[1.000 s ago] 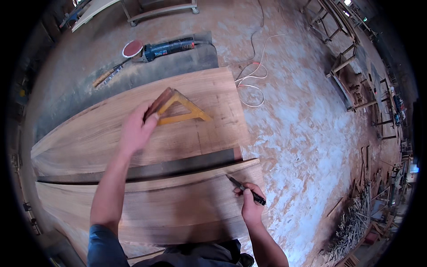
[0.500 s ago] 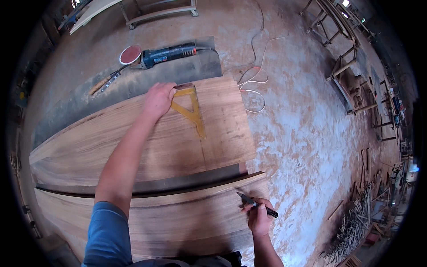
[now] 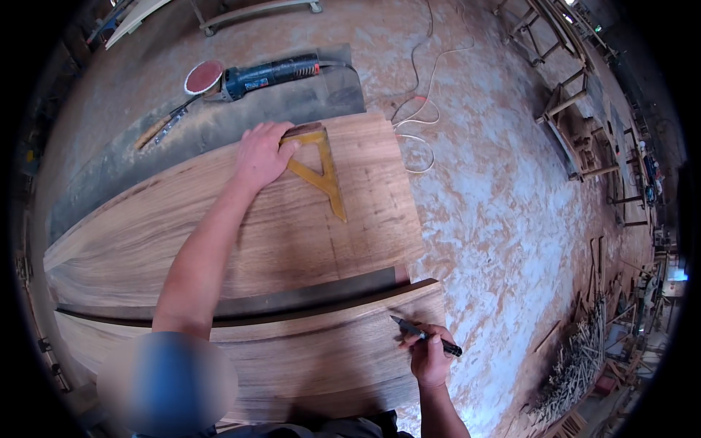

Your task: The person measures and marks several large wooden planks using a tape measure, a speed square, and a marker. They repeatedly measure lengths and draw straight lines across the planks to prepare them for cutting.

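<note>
My left hand [image 3: 264, 155] grips the stock end of a yellow triangular carpenter's square [image 3: 330, 171] at the far edge of a wide wooden board [image 3: 219, 219]. The square lies flat on the board, its long arm pointing toward me. Just left of its tip, a faint dark line [image 3: 333, 252] crosses the wood. My right hand [image 3: 431, 358] is closed around a black marker [image 3: 411, 330], tip pointing up and left. That hand is over the right end of a second, nearer wooden board [image 3: 314, 365].
Beyond the far board, an angle grinder [image 3: 270, 72] with a round reddish disc and a wooden-handled tool [image 3: 155, 131] rest on a dark panel [image 3: 328, 102]. Its cord [image 3: 416, 62] trails over the floor. Wooden racks [image 3: 566, 109] and a scrap pile [image 3: 573, 365] are at right.
My left hand has slid the square slightly right along the far board, away from the faint line. The right hand keeps the marker in nearly the same place. The view has shifted a little.
</note>
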Demonstrator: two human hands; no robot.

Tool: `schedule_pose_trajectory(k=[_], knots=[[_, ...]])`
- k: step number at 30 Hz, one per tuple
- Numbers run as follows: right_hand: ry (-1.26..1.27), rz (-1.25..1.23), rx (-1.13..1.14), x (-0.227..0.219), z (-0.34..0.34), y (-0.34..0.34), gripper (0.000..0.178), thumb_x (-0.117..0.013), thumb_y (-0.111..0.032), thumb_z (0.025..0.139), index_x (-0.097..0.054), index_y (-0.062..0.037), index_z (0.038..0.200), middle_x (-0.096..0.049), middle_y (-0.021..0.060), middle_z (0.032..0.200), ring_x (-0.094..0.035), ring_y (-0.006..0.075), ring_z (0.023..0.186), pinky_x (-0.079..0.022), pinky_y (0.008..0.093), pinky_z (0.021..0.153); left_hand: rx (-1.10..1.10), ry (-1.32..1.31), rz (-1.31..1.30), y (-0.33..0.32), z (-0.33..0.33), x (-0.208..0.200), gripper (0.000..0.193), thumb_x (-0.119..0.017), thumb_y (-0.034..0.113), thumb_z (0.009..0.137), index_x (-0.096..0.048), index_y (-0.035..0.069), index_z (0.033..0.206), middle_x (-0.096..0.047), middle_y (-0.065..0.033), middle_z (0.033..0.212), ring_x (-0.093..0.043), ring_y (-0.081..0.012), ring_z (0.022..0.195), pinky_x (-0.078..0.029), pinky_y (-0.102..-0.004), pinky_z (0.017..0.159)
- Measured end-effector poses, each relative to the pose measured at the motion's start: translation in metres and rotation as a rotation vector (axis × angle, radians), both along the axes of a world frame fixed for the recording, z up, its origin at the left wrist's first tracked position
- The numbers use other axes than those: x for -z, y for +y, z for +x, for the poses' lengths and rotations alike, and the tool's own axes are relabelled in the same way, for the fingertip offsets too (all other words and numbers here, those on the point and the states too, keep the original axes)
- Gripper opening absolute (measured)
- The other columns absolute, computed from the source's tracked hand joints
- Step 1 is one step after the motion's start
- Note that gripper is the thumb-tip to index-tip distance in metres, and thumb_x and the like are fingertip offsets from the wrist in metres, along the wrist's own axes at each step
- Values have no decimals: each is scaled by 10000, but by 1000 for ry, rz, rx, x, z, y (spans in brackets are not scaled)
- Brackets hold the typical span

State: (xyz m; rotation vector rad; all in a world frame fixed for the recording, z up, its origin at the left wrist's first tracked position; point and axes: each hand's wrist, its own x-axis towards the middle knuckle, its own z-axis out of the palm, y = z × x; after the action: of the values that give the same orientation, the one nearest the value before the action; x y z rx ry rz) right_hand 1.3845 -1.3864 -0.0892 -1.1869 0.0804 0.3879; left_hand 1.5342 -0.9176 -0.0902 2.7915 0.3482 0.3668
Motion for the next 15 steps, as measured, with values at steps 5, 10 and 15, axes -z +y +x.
schedule_pose_trajectory(k=[5,10,15], knots=[[-7,26,3,-4,2,2,306,-574,-292,1038,-568,0,1129,-654,205,994,-671,290,775,-602,444,684,1,-13,-9,-2,1,0,363,-661,291,917,-669,78,1211,-680,-110,1116,-588,-308,1115,-419,-434,946],[27,-6,29,-11,7,5,308,-558,-295,1041,-569,4,1117,-659,210,974,-674,295,756,-595,433,678,-7,-20,-10,-1,1,1,346,-661,284,917,-672,81,1198,-677,-105,1100,-588,-306,1109,-422,-429,936],[-17,17,20,-30,32,15,337,-546,-322,1043,-571,11,1090,-667,207,879,-673,299,750,-562,401,703,-8,-44,24,-1,1,2,322,-666,275,907,-673,98,1174,-670,-108,1073,-597,-321,1078,-434,-435,909]])
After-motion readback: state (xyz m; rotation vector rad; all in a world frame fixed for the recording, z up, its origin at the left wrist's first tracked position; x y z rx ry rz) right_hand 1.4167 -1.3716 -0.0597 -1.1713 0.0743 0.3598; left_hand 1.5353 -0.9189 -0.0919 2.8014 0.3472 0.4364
